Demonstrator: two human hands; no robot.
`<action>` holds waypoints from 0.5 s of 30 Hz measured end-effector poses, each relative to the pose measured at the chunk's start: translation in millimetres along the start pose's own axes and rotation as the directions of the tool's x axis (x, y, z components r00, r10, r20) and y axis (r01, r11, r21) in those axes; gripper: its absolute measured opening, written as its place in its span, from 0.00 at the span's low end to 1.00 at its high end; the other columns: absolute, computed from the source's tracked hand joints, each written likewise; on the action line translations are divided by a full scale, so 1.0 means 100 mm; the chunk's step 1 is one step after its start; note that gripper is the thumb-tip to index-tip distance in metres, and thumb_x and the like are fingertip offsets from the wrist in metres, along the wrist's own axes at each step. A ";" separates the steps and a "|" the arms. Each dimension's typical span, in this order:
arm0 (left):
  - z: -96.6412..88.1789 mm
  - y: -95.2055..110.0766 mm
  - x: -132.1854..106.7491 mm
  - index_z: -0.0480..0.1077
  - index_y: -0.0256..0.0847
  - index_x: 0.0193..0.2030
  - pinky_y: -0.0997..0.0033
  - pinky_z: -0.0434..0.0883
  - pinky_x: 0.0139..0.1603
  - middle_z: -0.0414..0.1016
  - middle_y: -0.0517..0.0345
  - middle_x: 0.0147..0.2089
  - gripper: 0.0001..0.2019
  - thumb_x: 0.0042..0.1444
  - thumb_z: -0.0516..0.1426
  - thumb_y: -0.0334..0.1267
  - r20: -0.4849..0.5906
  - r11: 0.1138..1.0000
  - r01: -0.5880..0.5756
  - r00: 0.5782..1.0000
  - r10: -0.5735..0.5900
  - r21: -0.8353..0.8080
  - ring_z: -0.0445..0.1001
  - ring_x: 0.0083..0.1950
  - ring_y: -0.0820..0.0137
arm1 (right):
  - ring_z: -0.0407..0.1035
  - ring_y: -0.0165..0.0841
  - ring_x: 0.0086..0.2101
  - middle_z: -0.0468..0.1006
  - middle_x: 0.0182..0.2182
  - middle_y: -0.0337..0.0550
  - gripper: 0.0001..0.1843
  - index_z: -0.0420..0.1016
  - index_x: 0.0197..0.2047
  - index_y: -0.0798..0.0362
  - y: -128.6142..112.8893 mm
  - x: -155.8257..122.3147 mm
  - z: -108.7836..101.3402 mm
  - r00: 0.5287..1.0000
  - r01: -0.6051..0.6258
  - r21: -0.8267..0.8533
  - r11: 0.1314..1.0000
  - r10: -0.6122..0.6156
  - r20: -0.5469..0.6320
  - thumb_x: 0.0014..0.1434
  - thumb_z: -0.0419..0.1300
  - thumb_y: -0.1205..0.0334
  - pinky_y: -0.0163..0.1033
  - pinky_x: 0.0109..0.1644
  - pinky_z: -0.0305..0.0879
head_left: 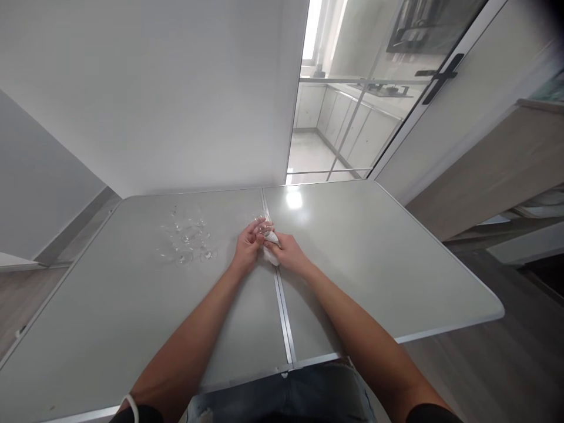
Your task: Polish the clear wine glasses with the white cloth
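Above the middle of the table, my left hand (247,248) is closed around a small clear glass (264,225). My right hand (288,252) grips a crumpled white cloth or tissue (271,256) and presses part of it against the glass. Both hands are close together, and the fingers partly cover the glass, so its full shape is hidden. To the left, several clear glasses (189,238) stand in a group on the table, their outlines faint against the pale surface.
The pale folding table (361,264) has a metal seam (284,317) down its middle. A white wall (198,94) rises behind it. Back right is a glazed door with a dark handle (442,78), showing a kitchen beyond. Wooden shelving (493,164) stands at the right.
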State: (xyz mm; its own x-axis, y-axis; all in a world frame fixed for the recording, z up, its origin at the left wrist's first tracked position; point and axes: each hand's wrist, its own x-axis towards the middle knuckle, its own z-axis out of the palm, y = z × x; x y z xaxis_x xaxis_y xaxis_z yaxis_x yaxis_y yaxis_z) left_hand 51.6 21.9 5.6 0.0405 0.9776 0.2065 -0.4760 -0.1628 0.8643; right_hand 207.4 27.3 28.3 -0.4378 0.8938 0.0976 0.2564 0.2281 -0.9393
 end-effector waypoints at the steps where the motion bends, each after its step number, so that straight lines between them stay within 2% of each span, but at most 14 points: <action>1: 0.00 -0.01 0.01 0.71 0.40 0.59 0.61 0.72 0.58 0.76 0.41 0.58 0.32 0.49 0.70 0.48 -0.023 0.999 -0.028 0.999 0.029 0.031 0.77 0.55 0.59 | 0.65 0.36 0.32 0.72 0.29 0.45 0.16 0.69 0.33 0.52 0.00 0.00 0.01 0.995 0.012 -0.159 0.987 -0.027 -0.095 0.62 0.57 0.48 0.39 0.39 0.57; 3: 0.00 -0.03 0.03 0.71 0.40 0.59 0.61 0.71 0.60 0.76 0.42 0.58 0.32 0.49 0.70 0.47 -0.035 0.997 -0.058 0.998 0.060 0.048 0.77 0.56 0.60 | 0.64 0.37 0.33 0.73 0.30 0.46 0.14 0.68 0.33 0.52 0.01 0.01 0.03 0.981 0.006 -0.305 0.952 -0.065 -0.183 0.62 0.57 0.50 0.39 0.40 0.55; 5: 0.00 -0.01 0.03 0.71 0.40 0.59 0.60 0.71 0.60 0.76 0.42 0.58 0.32 0.49 0.70 0.48 -0.010 0.999 -0.033 0.999 0.033 0.001 0.76 0.57 0.59 | 0.63 0.35 0.31 0.71 0.28 0.44 0.17 0.67 0.32 0.51 0.00 0.01 0.04 0.990 0.013 -0.191 0.982 -0.040 -0.138 0.62 0.57 0.46 0.39 0.38 0.56; 7: 0.00 0.02 0.01 0.71 0.40 0.59 0.59 0.72 0.58 0.75 0.40 0.59 0.33 0.49 0.69 0.51 0.035 0.997 0.033 0.999 -0.031 -0.066 0.76 0.58 0.56 | 0.62 0.34 0.29 0.69 0.26 0.41 0.23 0.66 0.30 0.52 -0.02 0.00 0.04 0.999 -0.031 0.129 0.991 0.029 0.012 0.61 0.57 0.39 0.38 0.36 0.58; 8: 0.00 0.04 -0.01 0.71 0.39 0.59 0.58 0.73 0.57 0.75 0.40 0.59 0.34 0.48 0.69 0.52 0.065 0.993 0.073 0.996 -0.067 -0.095 0.75 0.59 0.54 | 0.63 0.33 0.28 0.69 0.25 0.40 0.25 0.66 0.30 0.52 -0.03 -0.01 0.03 0.991 -0.091 0.309 0.947 0.056 0.122 0.60 0.57 0.37 0.39 0.36 0.60; 10: -0.02 0.09 -0.04 0.71 0.38 0.60 0.58 0.75 0.55 0.74 0.38 0.60 0.36 0.46 0.70 0.53 0.136 0.981 0.143 0.983 -0.125 -0.133 0.75 0.59 0.52 | 0.64 0.34 0.27 0.69 0.24 0.40 0.27 0.67 0.31 0.53 -0.05 -0.03 0.00 0.929 -0.265 0.562 0.784 0.051 0.366 0.59 0.56 0.35 0.43 0.39 0.65; 12: -0.03 0.12 -0.07 0.70 0.38 0.60 0.58 0.75 0.54 0.74 0.38 0.60 0.38 0.44 0.71 0.53 0.202 0.972 0.186 0.967 -0.155 -0.144 0.75 0.59 0.52 | 0.66 0.35 0.27 0.68 0.24 0.40 0.25 0.68 0.32 0.53 -0.07 -0.06 -0.03 0.844 -0.400 0.642 0.654 -0.010 0.536 0.60 0.55 0.37 0.48 0.43 0.67; 13: -0.04 0.12 -0.08 0.70 0.38 0.60 0.59 0.75 0.54 0.75 0.39 0.59 0.38 0.43 0.71 0.52 0.222 0.970 0.194 0.962 -0.159 -0.145 0.75 0.59 0.53 | 0.66 0.35 0.27 0.68 0.23 0.40 0.24 0.68 0.31 0.53 -0.07 -0.07 -0.04 0.813 -0.435 0.649 0.625 -0.037 0.581 0.61 0.55 0.38 0.49 0.44 0.67; 14: -0.04 0.12 -0.08 0.70 0.38 0.60 0.60 0.75 0.54 0.75 0.39 0.59 0.39 0.43 0.72 0.52 0.229 0.971 0.193 0.961 -0.157 -0.145 0.75 0.59 0.53 | 0.66 0.35 0.27 0.67 0.22 0.39 0.24 0.68 0.31 0.53 -0.07 -0.07 -0.04 0.796 -0.449 0.649 0.614 -0.054 0.602 0.61 0.55 0.39 0.49 0.45 0.67; 15: -0.04 0.11 -0.08 0.70 0.39 0.60 0.60 0.76 0.54 0.75 0.39 0.59 0.39 0.43 0.72 0.52 0.220 0.973 0.183 0.964 -0.149 -0.143 0.75 0.59 0.53 | 0.66 0.35 0.27 0.66 0.22 0.39 0.24 0.68 0.31 0.53 -0.07 -0.07 -0.04 0.801 -0.441 0.650 0.619 -0.055 0.596 0.62 0.54 0.39 0.49 0.44 0.67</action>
State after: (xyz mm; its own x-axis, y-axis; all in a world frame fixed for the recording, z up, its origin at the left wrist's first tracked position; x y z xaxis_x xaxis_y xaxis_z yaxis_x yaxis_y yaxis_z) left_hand 42.7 13.1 12.1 0.3033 0.9373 0.1717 -0.5816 0.0393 0.8125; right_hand 212.1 21.3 35.5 -0.8785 0.4732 -0.0665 -0.2081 -0.5042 -0.8382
